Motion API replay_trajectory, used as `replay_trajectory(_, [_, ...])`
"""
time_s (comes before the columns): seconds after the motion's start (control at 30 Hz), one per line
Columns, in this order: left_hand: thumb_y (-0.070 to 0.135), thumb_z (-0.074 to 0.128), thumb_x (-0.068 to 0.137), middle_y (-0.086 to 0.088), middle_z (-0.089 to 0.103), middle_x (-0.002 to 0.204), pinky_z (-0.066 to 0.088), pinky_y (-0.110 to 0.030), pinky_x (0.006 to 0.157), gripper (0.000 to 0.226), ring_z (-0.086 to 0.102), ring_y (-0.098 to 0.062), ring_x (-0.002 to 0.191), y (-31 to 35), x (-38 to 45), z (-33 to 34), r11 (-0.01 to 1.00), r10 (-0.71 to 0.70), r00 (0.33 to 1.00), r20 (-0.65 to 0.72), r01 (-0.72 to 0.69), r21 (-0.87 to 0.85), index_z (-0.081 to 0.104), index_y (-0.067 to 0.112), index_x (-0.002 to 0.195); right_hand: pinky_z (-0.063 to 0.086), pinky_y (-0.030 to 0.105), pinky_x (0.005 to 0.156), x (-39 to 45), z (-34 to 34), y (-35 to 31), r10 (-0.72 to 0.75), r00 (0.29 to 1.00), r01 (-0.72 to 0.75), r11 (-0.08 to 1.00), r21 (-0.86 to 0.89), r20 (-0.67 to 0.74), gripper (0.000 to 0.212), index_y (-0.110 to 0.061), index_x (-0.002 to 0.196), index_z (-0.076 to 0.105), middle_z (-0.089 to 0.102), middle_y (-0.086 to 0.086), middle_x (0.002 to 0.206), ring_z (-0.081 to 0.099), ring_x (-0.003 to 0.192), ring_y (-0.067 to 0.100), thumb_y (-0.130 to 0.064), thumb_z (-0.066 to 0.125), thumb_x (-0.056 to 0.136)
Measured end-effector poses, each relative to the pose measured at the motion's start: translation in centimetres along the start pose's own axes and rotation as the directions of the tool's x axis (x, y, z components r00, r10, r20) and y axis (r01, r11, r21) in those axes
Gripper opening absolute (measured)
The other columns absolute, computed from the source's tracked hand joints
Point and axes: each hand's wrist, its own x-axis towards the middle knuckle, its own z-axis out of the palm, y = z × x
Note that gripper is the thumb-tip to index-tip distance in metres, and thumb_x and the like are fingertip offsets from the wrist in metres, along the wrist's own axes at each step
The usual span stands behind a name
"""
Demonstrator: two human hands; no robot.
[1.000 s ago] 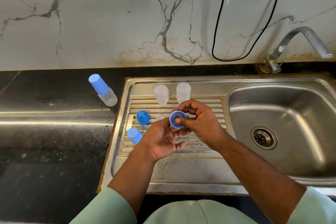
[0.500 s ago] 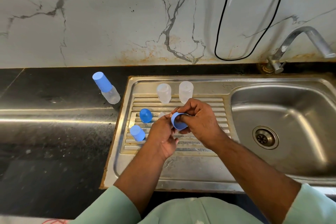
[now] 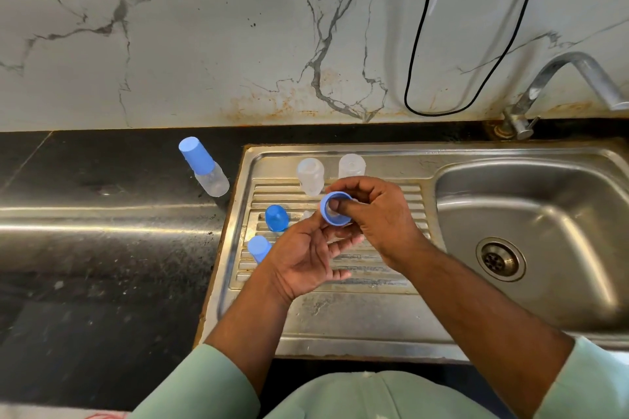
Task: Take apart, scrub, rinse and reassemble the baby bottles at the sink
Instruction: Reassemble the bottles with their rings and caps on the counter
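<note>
Since half a second back, the blue collar ring (image 3: 336, 208) has been turned so its open mouth now faces the camera, and the right thumb is pushed inside it, whereas before it sat edge-on between the hands. Right hand (image 3: 376, 221) is pinched around that ring, thumb in, other fingers curled over the top. Left hand (image 3: 306, 257) sits palm up just under it, fingers loosely spread, fingertips touching the ring's lower edge, not really clamped on anything. Both are held over the ribbed drainboard (image 3: 371, 279) of the steel sink (image 3: 531, 214).

Count of the rest:
- two clear bottle bodies (image 3: 309, 173) (image 3: 351, 165) standing side by side at the back of the drainboard
- two loose blue caps (image 3: 276, 217) (image 3: 258, 247) on the ribs, left of the hands
- one fully assembled bottle (image 3: 203, 167) with its blue cap on, out on the black counter (image 3: 102, 248) just left of the sink
- something small and clear (image 3: 306, 214) peeks out behind the left fingers, can't tell what

One tap (image 3: 561, 85) at the back right.
</note>
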Motion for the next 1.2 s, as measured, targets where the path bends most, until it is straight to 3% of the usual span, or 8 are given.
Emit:
replay_trajectory(0.1, [0.025,0.044,0.098,-0.003,0.073,0.105,0.018,-0.066,0.111,0.027,0.061,-0.023,0.114,0.3,0.2,0.1,0.998,0.013,0.996,-0.091,-0.019,-0.059,0.070,0.017,0.099,0.058,0.024,0.061,0.1,0.0,0.1,0.006,0.994,0.011,0.989,-0.151,0.108,0.025,-0.016,0.104,0.071,0.072,0.000,0.099,0.070,0.084,0.013,-0.005,0.074,0.083])
replay_trajectory(0.3, [0.018,0.042,0.099,0.000,0.064,0.057,0.020,-0.055,0.114,0.059,0.061,-0.017,0.095,0.2,0.8,1.1,0.998,-0.066,0.945,-0.319,0.068,-0.006,0.067,0.013,0.045,0.052,0.016,0.055,-0.2,0.4,1.3,-0.049,0.997,0.060,0.980,-0.192,0.059,0.014,-0.012,0.089,0.070,0.074,0.004,0.089,0.070,0.075,0.012,0.000,0.072,0.082])
replay_trajectory(0.53, [0.018,0.052,0.096,0.002,0.070,0.070,0.028,-0.051,0.103,0.022,0.062,-0.017,0.093,-0.1,1.5,2.0,1.000,-0.020,0.931,-0.364,0.019,-0.008,0.063,0.018,0.077,0.059,0.025,0.068,0.4,0.3,2.7,-0.019,0.998,0.004,0.975,-0.224,-0.065,0.014,-0.011,0.092,0.074,0.074,-0.006,0.088,0.069,0.081,0.011,-0.001,0.067,0.086])
replay_trajectory(0.63, [0.024,0.053,0.097,-0.004,0.073,0.097,0.042,-0.044,0.087,0.013,0.064,-0.020,0.094,0.1,2.3,2.1,0.973,0.108,0.913,-0.393,-0.016,0.228,0.066,0.019,0.094,0.060,0.033,0.077,0.7,-0.7,3.0,0.072,0.993,-0.084,0.989,-0.123,-0.095,0.015,-0.016,0.093,0.071,0.072,-0.001,0.097,0.067,0.093,0.016,-0.003,0.068,0.086])
replay_trajectory(0.73, [0.023,0.057,0.096,-0.008,0.069,0.102,0.054,-0.036,0.077,0.005,0.064,-0.021,0.086,1.0,3.9,2.1,0.754,0.471,0.792,-0.388,-0.133,0.643,0.062,0.022,0.095,0.060,0.038,0.082,1.0,-2.7,2.6,0.282,0.954,-0.248,0.933,0.262,-0.100,0.009,-0.011,0.099,0.066,0.069,0.013,0.106,0.067,0.097,0.028,-0.007,0.062,0.092])
replay_trajectory(0.83, [0.021,0.066,0.091,-0.006,0.060,0.121,0.050,-0.034,0.092,0.028,0.060,-0.024,0.107,3.2,6.1,2.8,0.285,0.735,0.665,-0.132,-0.126,0.950,0.058,0.022,0.117,0.058,0.040,0.085,1.7,-4.4,2.6,0.388,0.910,-0.268,0.821,0.505,-0.148,0.009,-0.010,0.095,0.062,0.068,0.016,0.104,0.066,0.097,0.029,-0.017,0.057,0.097])
replay_trajectory(1.0, [0.033,0.076,0.083,-0.016,0.021,0.157,0.046,-0.044,0.099,0.087,0.050,-0.040,0.126,6.3,11.5,5.4,-0.086,0.606,0.796,0.000,0.065,0.994,0.024,0.029,0.152,0.056,0.038,0.088,2.8,-6.1,2.6,0.408,0.887,-0.269,0.837,0.476,-0.215,0.015,-0.014,0.098,0.049,0.063,0.019,0.109,0.064,0.099,0.029,-0.006,0.061,0.093])
replay_trajectory(1.2, [0.030,0.070,0.088,-0.011,0.049,0.140,0.048,-0.035,0.094,0.058,0.057,-0.031,0.118,5.9,14.9,5.6,-0.285,0.580,0.815,0.000,0.202,0.937,0.046,0.019,0.140,0.057,0.033,0.084,3.4,-7.7,2.8,0.292,0.923,-0.188,0.910,0.370,-0.249,0.036,-0.018,0.115,0.059,0.073,0.002,0.106,0.070,0.099,0.019,-0.005,0.070,0.084])
